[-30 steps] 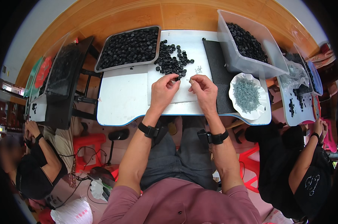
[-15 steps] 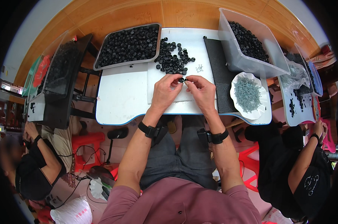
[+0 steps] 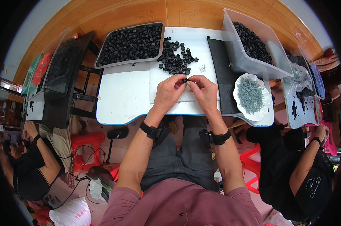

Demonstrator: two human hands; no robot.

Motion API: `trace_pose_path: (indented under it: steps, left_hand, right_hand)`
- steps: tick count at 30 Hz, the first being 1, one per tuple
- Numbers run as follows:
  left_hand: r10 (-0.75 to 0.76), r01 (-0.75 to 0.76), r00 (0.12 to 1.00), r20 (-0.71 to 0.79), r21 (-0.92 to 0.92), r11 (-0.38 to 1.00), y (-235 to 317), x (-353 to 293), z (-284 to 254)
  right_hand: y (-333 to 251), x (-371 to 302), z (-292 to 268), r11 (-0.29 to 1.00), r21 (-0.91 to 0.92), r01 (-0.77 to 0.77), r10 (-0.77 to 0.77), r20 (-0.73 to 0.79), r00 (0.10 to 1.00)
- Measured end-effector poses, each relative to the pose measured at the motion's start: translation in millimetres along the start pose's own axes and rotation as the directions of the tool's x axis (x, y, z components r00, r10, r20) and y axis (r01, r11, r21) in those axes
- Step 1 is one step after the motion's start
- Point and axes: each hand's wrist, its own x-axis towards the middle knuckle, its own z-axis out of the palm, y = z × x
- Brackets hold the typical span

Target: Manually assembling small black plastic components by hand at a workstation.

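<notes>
Right now, the left hand [image 3: 169, 89] is pinching a small black cap [image 3: 185, 80] between thumb and forefinger, and the right hand [image 3: 203, 90] brings its thumb and forefinger in close against the cap's right side. From here I can't tell whether those right fingertips grip the cap itself or something thinner. Both hands are over a white pad [image 3: 181, 97]. Just beyond the fingertips lies a loose heap of black caps [image 3: 176, 60], and a little to its right, past the right fingers, a few pale pins [image 3: 203, 68]. Farther off to the fingers' left, a metal tray [image 3: 131, 63] is filled with more caps. On their right there's a black mat [image 3: 228, 90], then a white ruffled dish [image 3: 269, 101] heaped with thin grey-green pins, and beyond that a translucent bin [image 3: 259, 66] of black parts.
</notes>
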Motion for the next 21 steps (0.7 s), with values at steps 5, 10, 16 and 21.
trace_pose_path:
  steps: [5, 10, 16, 21]
  left_hand:
    - [-0.004, 0.003, 1.0, -0.01, -0.023, 1.0, -1.0, 0.1, 1.1]
    - [-0.032, 0.031, 0.999, -0.027, -0.047, 0.998, -4.1, -1.6, 1.5]
    - [-0.042, 0.042, 0.999, 0.013, -0.044, 0.998, -4.0, -1.1, 1.1]
    - [-0.082, 0.083, 0.996, 0.016, -0.065, 0.994, -3.7, -1.4, -0.3]
  right_hand:
    - [-1.9, -0.9, -0.1, 0.998, 0.027, 0.054, -0.054, -0.01, 0.998]
    - [-2.3, -1.8, -1.0, 0.997, 0.054, 0.048, -0.047, -0.009, 0.999]
    - [-2.3, -1.5, -3.5, 0.998, 0.064, 0.013, -0.013, -0.007, 1.0]
    - [-5.6, -1.7, -3.1, 0.997, 0.073, -0.028, 0.029, -0.004, 1.0]
